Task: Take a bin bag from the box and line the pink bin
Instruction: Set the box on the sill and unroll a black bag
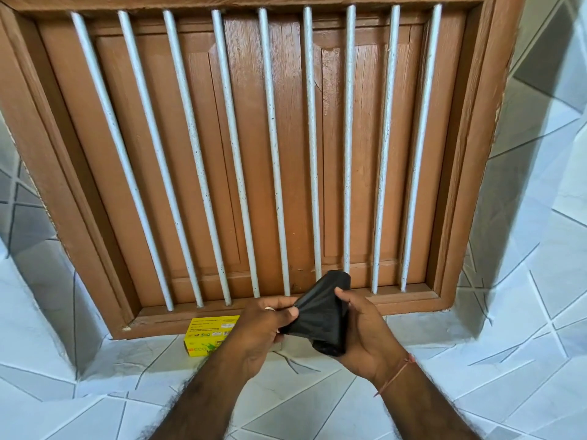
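Black plastic, near the camera: a roll of bin bags (327, 315) is held between both hands, just above the tiled ledge (317, 408). Right hand (370, 339) is cupped w/ fingers wrapped round the roll's lower end, thumb on top, so closed on the roll. Left hand (266, 328) pinches the loose outer sheet at its edge, thumb & forefinger tight on the plastic, pulling it sideways off the roll.

Step in hand, by my read: separating one bag from the roll; box part looks done, lining not begun.

Just beyond the left wrist, the yellow box (208, 336) lies on the ledge against the frame, partly hidden by the forearm. Can't tell if it's open.

Farther back: brown wooden shutter (276, 147) behind white bars (313, 154), tiled walls either side.

Pink bin isn't in view.

Next move prob. calls for unrolling further to find the perforation, tearing one bag free w/ both hands pulling apart, then setting the roll down & locating the bin. Thin film may stretch rather than tear clean.
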A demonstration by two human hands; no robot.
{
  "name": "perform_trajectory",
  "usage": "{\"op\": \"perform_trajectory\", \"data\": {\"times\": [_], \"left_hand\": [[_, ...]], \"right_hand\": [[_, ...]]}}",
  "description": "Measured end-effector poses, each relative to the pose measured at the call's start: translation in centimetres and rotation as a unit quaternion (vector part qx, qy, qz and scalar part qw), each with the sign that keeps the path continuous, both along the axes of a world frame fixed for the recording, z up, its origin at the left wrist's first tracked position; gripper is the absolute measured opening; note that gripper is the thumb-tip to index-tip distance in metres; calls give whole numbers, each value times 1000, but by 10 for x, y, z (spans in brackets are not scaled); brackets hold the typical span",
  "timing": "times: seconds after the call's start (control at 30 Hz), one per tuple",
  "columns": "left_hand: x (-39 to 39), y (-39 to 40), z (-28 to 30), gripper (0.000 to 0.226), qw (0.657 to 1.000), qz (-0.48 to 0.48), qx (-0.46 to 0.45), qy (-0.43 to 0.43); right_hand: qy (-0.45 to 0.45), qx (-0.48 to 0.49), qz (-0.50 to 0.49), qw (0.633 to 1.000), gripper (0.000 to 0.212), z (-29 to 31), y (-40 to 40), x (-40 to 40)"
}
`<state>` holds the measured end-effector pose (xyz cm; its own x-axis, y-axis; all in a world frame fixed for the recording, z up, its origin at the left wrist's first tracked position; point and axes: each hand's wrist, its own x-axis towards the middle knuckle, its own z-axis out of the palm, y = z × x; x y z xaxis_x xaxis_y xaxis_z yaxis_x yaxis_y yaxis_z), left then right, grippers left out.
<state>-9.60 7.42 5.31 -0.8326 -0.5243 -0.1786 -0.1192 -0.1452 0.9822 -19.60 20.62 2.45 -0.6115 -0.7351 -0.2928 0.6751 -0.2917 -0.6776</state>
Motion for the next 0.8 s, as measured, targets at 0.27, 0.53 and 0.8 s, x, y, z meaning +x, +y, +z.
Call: {"op": "perform_trajectory", "data": {"times": [0.27,0.53,0.8], "left_hand": [[5,-5,0,21,983,35,164,70],[25,-11,-6,27,969,129,175,117],[61,-26,-21,27,950,217,179,139]], "right_hand": [[-26,-59,15,998,51,1,6,12],[-21,-101,59,993,45,-6,15,18],[-64,-184,88,977,73,-19,12,50]]}}
